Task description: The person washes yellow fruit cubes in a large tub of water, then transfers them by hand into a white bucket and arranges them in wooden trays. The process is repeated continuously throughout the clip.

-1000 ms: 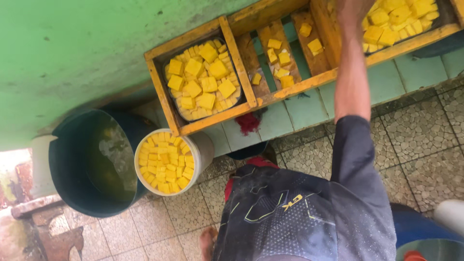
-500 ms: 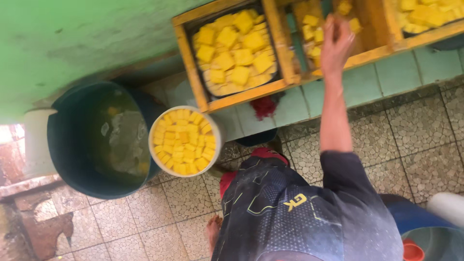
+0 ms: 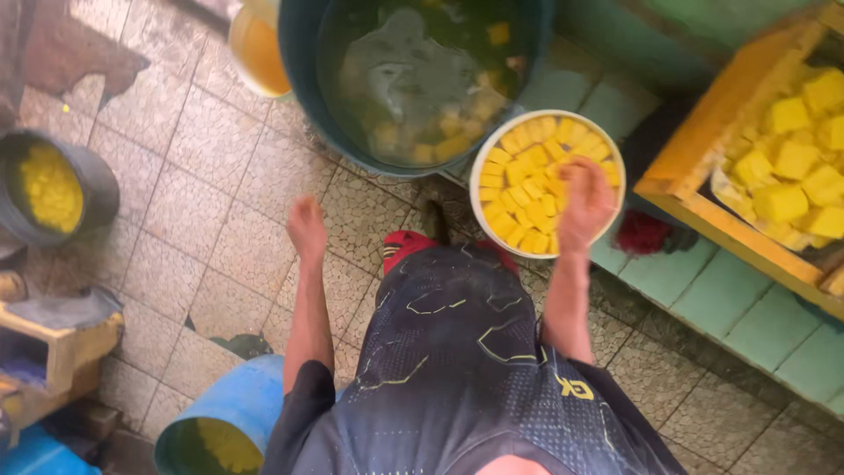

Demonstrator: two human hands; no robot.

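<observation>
My right hand [image 3: 585, 204] reaches over a white bowl [image 3: 482, 165] full of yellow cubes [image 3: 523, 189]; its fingers are curled among the cubes, and whether it grips one is unclear. My left hand [image 3: 306, 227] hangs loosely closed above the tiled floor, holding nothing. To the right, a yellow wooden tray [image 3: 703, 163] holds larger yellow blocks [image 3: 796, 171]. My dark printed shorts [image 3: 457, 369] fill the lower middle.
A big dark tub [image 3: 308, 88] of murky water with floating cubes stands behind the bowl. A small dark bucket [image 3: 98, 180] of yellow bits sits at left, a blue barrel [image 3: 224, 405] at bottom left, an orange-lined container [image 3: 255, 53] at the top.
My right hand came down from the wooden tray to the white bowl. The view swung left and down, bringing the left hand and the floor buckets into sight.
</observation>
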